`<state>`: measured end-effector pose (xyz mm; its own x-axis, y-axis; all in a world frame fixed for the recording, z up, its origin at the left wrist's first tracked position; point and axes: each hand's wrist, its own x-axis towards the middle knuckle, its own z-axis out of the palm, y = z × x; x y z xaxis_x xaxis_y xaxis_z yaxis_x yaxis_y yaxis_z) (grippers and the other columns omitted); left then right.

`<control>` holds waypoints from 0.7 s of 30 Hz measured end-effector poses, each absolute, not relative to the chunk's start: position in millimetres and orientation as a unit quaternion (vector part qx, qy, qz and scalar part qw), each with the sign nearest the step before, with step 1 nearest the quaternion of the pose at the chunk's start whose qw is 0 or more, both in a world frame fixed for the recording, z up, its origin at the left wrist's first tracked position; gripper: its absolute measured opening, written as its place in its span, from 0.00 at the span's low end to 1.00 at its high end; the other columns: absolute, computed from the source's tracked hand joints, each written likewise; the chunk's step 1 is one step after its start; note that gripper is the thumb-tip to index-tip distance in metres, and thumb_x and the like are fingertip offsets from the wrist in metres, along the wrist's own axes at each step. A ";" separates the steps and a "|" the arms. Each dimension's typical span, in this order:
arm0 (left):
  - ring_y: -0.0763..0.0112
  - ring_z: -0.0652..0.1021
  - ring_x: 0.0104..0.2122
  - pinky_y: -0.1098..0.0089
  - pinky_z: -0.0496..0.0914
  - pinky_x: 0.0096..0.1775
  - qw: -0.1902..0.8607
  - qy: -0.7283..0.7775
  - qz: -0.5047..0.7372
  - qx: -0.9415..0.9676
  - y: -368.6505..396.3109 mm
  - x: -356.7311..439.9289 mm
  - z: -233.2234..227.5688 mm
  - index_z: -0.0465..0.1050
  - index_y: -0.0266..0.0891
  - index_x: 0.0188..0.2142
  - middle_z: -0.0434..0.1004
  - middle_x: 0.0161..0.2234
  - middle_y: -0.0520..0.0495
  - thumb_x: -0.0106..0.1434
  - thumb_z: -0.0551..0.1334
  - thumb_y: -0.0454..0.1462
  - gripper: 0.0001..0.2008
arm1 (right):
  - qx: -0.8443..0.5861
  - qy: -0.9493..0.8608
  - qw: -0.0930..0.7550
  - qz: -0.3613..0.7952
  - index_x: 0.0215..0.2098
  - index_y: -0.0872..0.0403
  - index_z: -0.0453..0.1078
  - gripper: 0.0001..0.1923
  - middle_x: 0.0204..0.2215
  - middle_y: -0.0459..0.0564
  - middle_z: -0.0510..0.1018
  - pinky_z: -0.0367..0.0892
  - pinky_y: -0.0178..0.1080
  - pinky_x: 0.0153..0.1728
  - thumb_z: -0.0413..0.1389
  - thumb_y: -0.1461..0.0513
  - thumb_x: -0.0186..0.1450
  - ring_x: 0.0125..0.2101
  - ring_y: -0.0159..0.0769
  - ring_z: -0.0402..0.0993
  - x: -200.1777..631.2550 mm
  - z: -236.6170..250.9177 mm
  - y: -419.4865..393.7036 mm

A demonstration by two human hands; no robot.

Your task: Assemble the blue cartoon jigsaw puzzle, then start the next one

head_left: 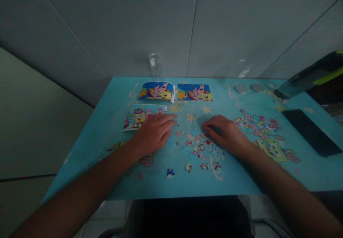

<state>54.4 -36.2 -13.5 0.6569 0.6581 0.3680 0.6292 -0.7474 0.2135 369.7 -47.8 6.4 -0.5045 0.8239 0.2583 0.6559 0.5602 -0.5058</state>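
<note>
My left hand (pixel 154 133) rests over the lower right part of a cartoon picture sheet (pixel 139 116). Its fingers stretch to the right, and their tips are at a small light-blue puzzle piece (pixel 177 120). To the right, my right hand (pixel 226 132) lies on the table with its fingers curled together; whether anything is in them is hidden. Between and below the hands spreads a loose group of jigsaw puzzle pieces (pixel 198 147). Nearer the front edge lie a dark-blue and white piece (pixel 170 173) and a cream-coloured piece (pixel 188 167), apart from the group.
At the back lie a curled picture sheet (pixel 158 91) and an assembled-looking blue picture (pixel 195 92). Clear jars (pixel 155 64) stand by the wall, with round lids (pixel 240 88) at right. A pile of pieces (pixel 257 123), a black phone-like slab (pixel 312 132) and a bottle (pixel 302 79) occupy the right side.
</note>
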 end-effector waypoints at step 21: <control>0.58 0.75 0.56 0.51 0.71 0.58 0.054 0.364 0.227 0.902 -35.4 51.3 -14.4 0.74 0.38 0.54 0.72 0.61 0.40 0.72 0.53 0.32 0.15 | -0.470 -0.833 0.252 0.149 0.43 0.52 0.76 0.08 0.37 0.51 0.81 0.71 0.46 0.44 0.55 0.61 0.71 0.39 0.41 0.77 369.9 4.5 -47.7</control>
<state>51.3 -35.4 -14.4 0.6316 0.6818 0.3691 0.6323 -0.7285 0.2635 369.9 -47.7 4.5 -0.4308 0.8579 0.2800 0.7072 0.5137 -0.4857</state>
